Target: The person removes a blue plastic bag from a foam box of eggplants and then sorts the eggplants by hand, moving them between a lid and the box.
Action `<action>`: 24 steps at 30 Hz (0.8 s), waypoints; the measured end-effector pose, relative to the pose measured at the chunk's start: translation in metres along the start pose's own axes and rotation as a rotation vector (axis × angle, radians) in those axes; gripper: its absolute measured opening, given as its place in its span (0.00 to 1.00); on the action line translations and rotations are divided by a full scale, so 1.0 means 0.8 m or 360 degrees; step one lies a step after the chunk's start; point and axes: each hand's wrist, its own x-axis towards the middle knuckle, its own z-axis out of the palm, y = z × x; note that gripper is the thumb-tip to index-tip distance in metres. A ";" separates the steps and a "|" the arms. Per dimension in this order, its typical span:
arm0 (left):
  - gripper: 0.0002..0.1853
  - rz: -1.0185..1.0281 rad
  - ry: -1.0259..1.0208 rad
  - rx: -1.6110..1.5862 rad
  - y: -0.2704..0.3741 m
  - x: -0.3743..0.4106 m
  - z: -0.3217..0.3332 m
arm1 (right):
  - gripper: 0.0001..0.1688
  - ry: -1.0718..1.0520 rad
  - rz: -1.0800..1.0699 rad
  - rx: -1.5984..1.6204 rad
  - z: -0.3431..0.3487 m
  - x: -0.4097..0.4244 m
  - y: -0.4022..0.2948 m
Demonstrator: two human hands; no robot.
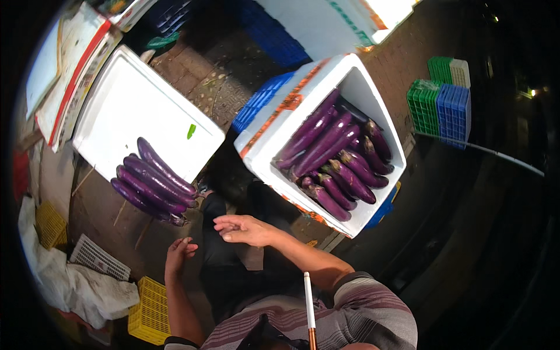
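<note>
My right hand (245, 231) is held out over my dark trousers, fingers extended and nothing in it. Left of it, my left hand (179, 254) hangs with loosely curled fingers, also holding nothing. Just ahead of both hands, several long purple eggplants (153, 183) lie side by side at the near edge of a white foam lid or tray (144, 109), their stem ends towards me and jutting past the edge. To the right, a white foam box (377, 98) with orange tape holds many more eggplants (326, 144), piled at differing angles.
A blue plastic crate (259, 101) is under the foam box. Yellow crates (149, 313), a white basket (100, 258) and a crumpled pale sheet (94, 295) lie at left. Green crates (423, 105) and blue crates (453, 111) stand at far right. A cigarette (309, 293) juts up before my chest.
</note>
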 end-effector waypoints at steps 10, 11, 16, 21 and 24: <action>0.21 0.0404 -0.0968 0.0048 0.214 -0.078 0.377 | 0.24 0.1951 -0.0525 -0.0472 -0.270 -0.302 -0.007; 0.20 0.0399 -0.0968 0.0002 0.200 -0.065 0.409 | 0.24 0.2163 -0.0451 -0.0673 -0.290 -0.323 -0.021; 0.20 0.0091 -0.0911 -0.0051 0.136 -0.021 0.560 | 0.32 0.2488 -0.0415 -0.1667 -0.427 -0.396 -0.034; 0.29 -0.0053 -0.0819 0.0039 0.102 0.035 0.651 | 0.39 0.2220 -0.0174 -0.2175 -0.484 -0.388 -0.052; 0.35 -0.0107 -0.0705 -0.0050 0.090 0.067 0.686 | 0.39 0.2053 0.0099 -0.2165 -0.477 -0.385 -0.084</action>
